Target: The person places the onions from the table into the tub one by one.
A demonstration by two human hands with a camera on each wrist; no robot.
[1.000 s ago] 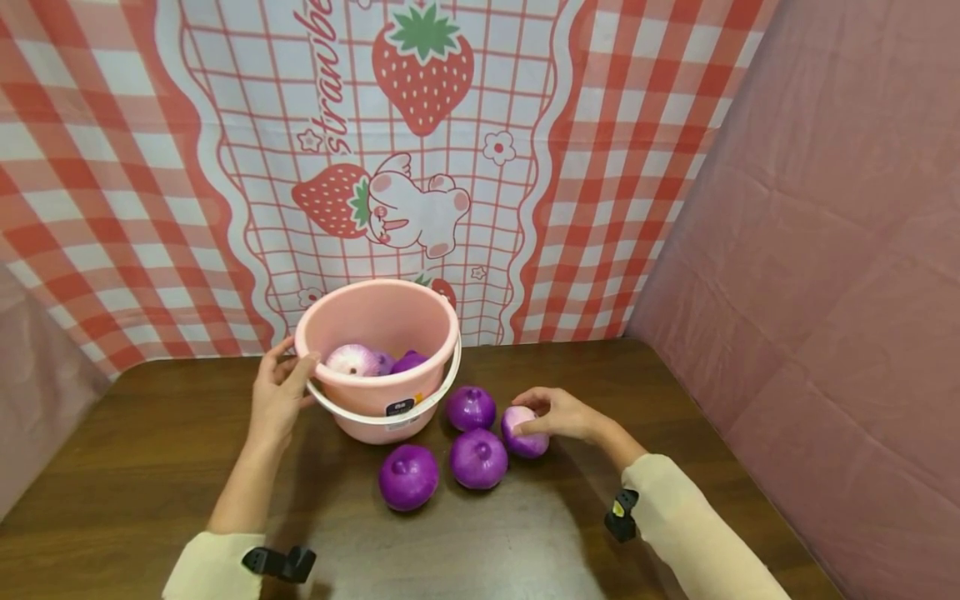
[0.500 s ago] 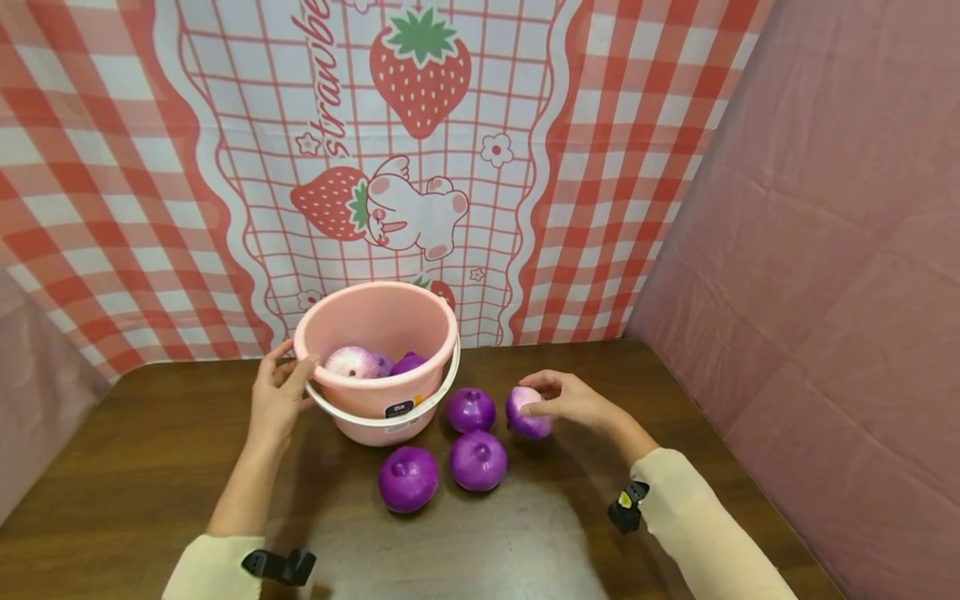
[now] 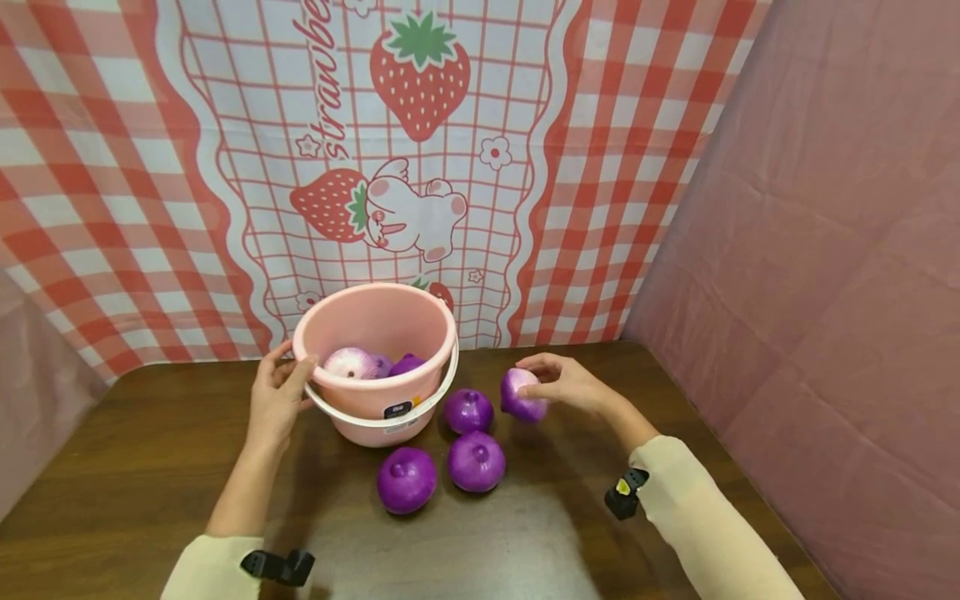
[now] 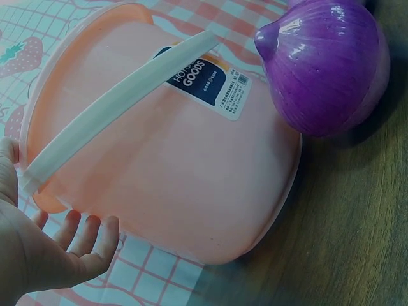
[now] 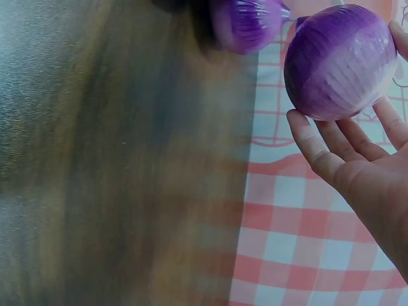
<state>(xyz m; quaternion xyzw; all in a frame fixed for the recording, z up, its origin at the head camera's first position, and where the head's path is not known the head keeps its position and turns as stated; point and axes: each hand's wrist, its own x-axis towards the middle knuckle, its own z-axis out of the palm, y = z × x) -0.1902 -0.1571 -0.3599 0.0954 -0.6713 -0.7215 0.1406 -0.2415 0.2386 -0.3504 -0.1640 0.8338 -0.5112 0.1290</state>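
Note:
My left hand [image 3: 276, 398] grips the left rim of a pink bucket [image 3: 375, 404], thumb on the near side, as the left wrist view also shows. The bucket's white handle [image 4: 115, 105] hangs down across its front. Inside lie several onions, one of them a pale onion [image 3: 351, 363]. To the right, my right hand [image 3: 572, 385] holds a purple-and-white onion [image 3: 522, 395] between thumb and fingers, raised off the table. In the right wrist view the fingers curve under that onion [image 5: 341, 64].
Three purple onions stand on the brown wooden table [image 3: 315, 517]: one onion [image 3: 469, 412] beside the bucket, another onion [image 3: 477, 462] just in front of it, and a third onion [image 3: 407, 481] nearer me. A strawberry-print cloth [image 3: 622, 167] hangs behind.
My right hand has lifted the purple-and-white onion off the table, and it has tilted a little on the way up. The left hand keeps its grip on the bucket, unmoved.

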